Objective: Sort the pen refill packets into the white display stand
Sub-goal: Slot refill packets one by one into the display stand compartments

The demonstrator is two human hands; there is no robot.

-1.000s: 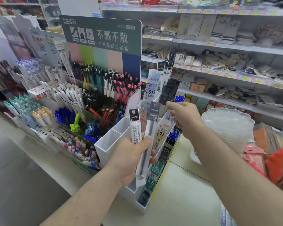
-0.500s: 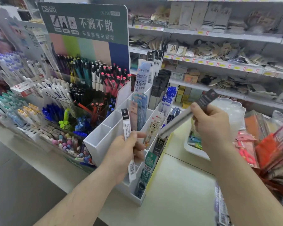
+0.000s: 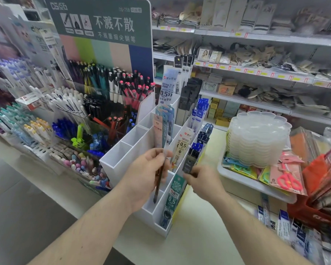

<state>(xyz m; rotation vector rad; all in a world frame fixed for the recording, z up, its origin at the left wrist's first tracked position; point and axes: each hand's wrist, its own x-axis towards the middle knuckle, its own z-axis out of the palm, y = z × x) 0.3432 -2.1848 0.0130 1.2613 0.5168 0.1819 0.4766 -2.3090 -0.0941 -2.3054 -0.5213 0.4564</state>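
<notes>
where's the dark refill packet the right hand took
In the head view the dark refill packet is pinched in the right hand at the white display stand's right edge, beside the 0.5 packet.

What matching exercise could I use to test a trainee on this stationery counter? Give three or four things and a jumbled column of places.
Things:
1. dark refill packet
2. thin refill packet
3. stack of clear trays
4. green sign

Places:
A. behind the pens, at the top
B. pinched in the right hand
C. in the white bin to the right of the white display stand
D. held in the left hand

Pairs: 1-B, 2-D, 3-C, 4-A
</notes>
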